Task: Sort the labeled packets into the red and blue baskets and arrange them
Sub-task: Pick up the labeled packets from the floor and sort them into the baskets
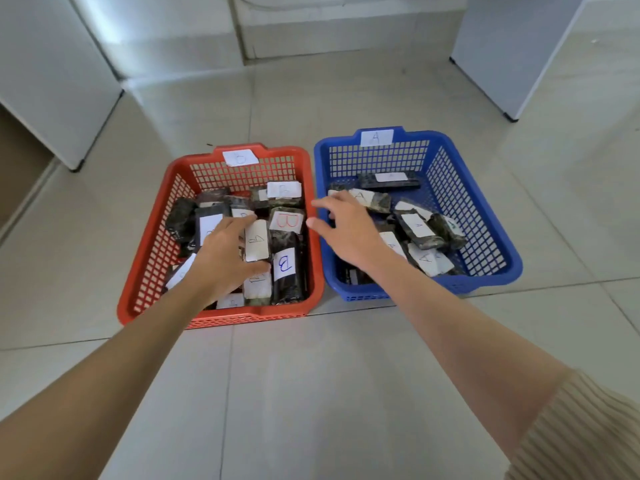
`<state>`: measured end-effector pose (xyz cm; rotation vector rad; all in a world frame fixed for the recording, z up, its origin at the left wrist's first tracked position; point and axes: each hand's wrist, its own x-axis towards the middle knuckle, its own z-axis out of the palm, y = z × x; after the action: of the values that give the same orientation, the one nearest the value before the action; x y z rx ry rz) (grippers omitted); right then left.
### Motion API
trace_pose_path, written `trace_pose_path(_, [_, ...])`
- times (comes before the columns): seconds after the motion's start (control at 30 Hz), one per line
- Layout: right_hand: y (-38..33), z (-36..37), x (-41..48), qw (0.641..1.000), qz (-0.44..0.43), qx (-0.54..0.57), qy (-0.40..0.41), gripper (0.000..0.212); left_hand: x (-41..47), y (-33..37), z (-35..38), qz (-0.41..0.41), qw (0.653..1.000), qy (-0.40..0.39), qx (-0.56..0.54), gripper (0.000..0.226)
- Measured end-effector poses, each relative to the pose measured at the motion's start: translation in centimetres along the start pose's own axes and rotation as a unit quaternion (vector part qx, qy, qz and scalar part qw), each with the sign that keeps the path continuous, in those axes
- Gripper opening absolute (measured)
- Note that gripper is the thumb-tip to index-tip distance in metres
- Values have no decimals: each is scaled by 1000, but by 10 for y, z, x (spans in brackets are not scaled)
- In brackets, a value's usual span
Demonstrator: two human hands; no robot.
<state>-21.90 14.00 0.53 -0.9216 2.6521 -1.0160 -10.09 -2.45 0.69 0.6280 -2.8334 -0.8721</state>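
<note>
Sorting looks done, just tidying remains: left hand [225, 252] on packets [286, 271] in red basket [149, 261], grip unclear, right hand [346, 232] spread empty over blue basket [460, 202]

Left hand [225, 251] covers several packets [287, 268] in the red basket [138, 265]; whether it grips one is indeterminate. Rim label [240, 157] blurred, letter illegible. Right forearm [398, 282] masks the near-left corner of the blue basket [460, 209].

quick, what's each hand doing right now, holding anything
Left hand: on the packets in the red basket; grip cannot be told.
Right hand: open, fingers spread, holding nothing, over the blue basket.
</note>
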Motion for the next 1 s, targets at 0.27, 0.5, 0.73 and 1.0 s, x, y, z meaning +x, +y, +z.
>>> trace_pose_path(0.27, [-6, 20, -14, 998, 32, -49, -8, 54, 41, 4, 4, -8, 996, 91, -23, 76])
trace_pose_path(0.5, [-3, 26, -13, 996, 13, -91, -8, 54, 69, -15, 13, -38, 981, -41, 186, 77])
trace_pose_path(0.73, [0, 12, -18, 997, 12, -62, -41, 56, 54, 3, -1, -25, 995, -1, 96, 55])
trace_pose_path(1.0, [90, -74, -93, 974, 77, -64, 205, 32, 13, 138, 69, 225, 969, 76, 70, 34])
